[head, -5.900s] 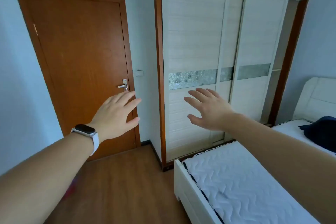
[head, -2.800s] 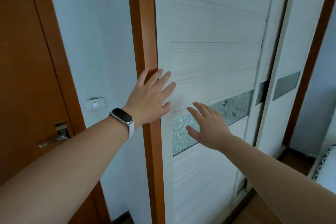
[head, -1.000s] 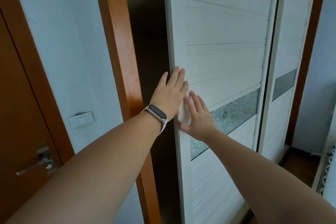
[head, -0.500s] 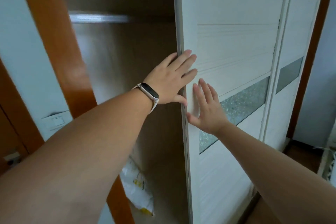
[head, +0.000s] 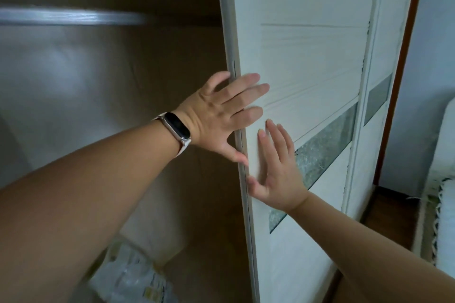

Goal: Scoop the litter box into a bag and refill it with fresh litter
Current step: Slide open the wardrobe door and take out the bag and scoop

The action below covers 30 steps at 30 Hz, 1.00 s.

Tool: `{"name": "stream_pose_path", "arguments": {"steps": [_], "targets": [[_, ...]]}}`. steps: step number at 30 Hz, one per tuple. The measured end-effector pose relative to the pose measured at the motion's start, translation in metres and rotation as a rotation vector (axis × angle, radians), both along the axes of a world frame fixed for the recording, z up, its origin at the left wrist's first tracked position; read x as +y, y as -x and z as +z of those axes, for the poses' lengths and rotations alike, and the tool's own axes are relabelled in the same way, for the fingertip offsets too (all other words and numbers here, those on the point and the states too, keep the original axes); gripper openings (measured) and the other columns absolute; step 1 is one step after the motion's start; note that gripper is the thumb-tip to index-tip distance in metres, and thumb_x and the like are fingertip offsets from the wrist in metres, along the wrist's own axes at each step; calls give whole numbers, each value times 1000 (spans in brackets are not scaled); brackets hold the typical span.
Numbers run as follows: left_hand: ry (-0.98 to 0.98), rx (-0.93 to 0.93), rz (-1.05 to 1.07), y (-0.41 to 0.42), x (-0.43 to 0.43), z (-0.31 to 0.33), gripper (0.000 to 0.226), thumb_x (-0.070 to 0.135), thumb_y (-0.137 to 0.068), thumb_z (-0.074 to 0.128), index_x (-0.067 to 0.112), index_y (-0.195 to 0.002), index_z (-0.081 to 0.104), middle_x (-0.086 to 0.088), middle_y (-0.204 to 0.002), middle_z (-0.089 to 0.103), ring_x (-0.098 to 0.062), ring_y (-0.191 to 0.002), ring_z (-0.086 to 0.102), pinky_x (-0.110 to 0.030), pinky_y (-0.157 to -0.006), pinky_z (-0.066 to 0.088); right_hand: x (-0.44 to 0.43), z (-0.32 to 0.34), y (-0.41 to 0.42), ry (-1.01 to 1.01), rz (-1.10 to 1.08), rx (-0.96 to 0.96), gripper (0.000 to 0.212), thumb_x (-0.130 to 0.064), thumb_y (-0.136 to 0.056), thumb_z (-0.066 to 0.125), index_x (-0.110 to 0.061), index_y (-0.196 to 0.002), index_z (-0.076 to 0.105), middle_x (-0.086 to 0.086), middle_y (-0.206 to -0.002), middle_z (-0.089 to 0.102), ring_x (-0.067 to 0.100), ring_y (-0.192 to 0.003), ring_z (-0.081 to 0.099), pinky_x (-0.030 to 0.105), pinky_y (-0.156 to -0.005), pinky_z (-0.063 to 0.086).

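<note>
Dark wardrobe [head: 118, 86] shows left of a white sliding door [head: 307, 56]; left grip [head: 216, 115], fingers spread, presses the door's edge, right grip [head: 278, 174] lies flat, spread, just below.

1. We push on a white sliding door [head: 307, 56]. Its left edge is right at the spot we press.
2. A bumpy glass strip [head: 327, 152] runs across this door, just right of that spot and a bit lower.
3. Left of the spot, the wardrobe [head: 103, 110] is open and dark inside. A pale shelf [head: 73, 18] sits high up in it and looks blurry.
4. Farther right stands a second white door [head: 391, 32] with a grey strip [head: 378, 98].
5. Past that we see a blue wall [head: 433, 56], and low down a brown wood floor [head: 391, 206] and a white bed [head: 446, 229].
</note>
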<state>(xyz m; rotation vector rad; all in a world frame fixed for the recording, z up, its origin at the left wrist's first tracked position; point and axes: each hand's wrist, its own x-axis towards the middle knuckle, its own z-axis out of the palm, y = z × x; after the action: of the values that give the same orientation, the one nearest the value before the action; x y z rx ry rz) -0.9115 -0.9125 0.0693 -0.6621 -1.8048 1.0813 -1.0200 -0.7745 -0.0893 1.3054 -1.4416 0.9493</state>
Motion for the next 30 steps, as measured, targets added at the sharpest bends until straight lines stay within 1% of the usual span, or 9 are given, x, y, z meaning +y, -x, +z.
{"name": "stream_pose_path", "arguments": {"steps": [4,7,10,13,16,21,24,28,30], "targets": [[-38,-18,-23,27,1,-5,90,89,-72,40,14,-122,44,-12,-150,25,-34,-139,24,-48,-110,20,8,0,22,-36,-12,-4,80,-57,-88,47,-7,-146,24,27,-152,29,39,-145,24,61,-113,25],[-49,-12,-9,48,2,-7,96,89,-72,41,14,-132,40,-12,-152,22,-35,-140,21,-50,-112,20,12,1,38,-47,-25,-22,81,-50,-83,57,-4,-144,28,29,-151,30,38,-145,24,61,-112,27],[-71,-6,35,65,6,-10,105,89,-74,39,14,-146,25,-12,-155,14,-35,-143,15,-51,-116,16,16,1,56,-51,-32,-33,80,-46,-83,58,-3,-143,29,28,-151,28,39,-145,24,62,-111,28],[-99,-10,45,84,9,-14,111,88,-76,37,10,-151,12,-11,-156,10,-35,-144,11,-50,-118,14,20,-1,76,-71,-50,-56,80,-46,-84,57,-2,-144,27,30,-151,27,40,-145,23,62,-110,29],[-135,-16,15,104,10,-19,112,87,-76,41,6,-149,15,-11,-155,12,-35,-143,15,-49,-118,18,25,-1,96,-82,-64,-66,82,-48,-86,55,-3,-146,23,29,-152,25,39,-145,23,61,-110,29],[-151,-21,-15,138,10,-22,109,87,-77,41,6,-148,22,-14,-153,16,-35,-143,18,-47,-118,20,28,0,129,-47,-39,-37,84,-54,-91,46,-18,-156,6,23,-154,21,37,-146,23,60,-112,29],[-142,-28,-22,158,11,-23,109,86,-77,42,6,-147,23,-13,-153,17,-35,-142,18,-47,-118,20,30,0,149,-55,-43,-29,85,-55,-91,46,-17,-156,6,24,-153,22,38,-145,23,60,-111,30],[-162,-31,-29,182,15,-23,109,87,-77,41,5,-148,21,-12,-154,17,-31,-147,10,-47,-118,20,34,1,173,-47,-39,-16,85,-56,-91,45,-17,-156,6,24,-153,23,38,-145,24,60,-111,30],[-166,-21,-26,194,16,-24,109,86,-77,41,5,-147,22,-13,-153,18,-31,-146,13,-47,-118,22,36,1,184,-45,-37,-13,85,-55,-91,45,-17,-156,5,23,-153,22,38,-145,24,60,-111,30]]}}
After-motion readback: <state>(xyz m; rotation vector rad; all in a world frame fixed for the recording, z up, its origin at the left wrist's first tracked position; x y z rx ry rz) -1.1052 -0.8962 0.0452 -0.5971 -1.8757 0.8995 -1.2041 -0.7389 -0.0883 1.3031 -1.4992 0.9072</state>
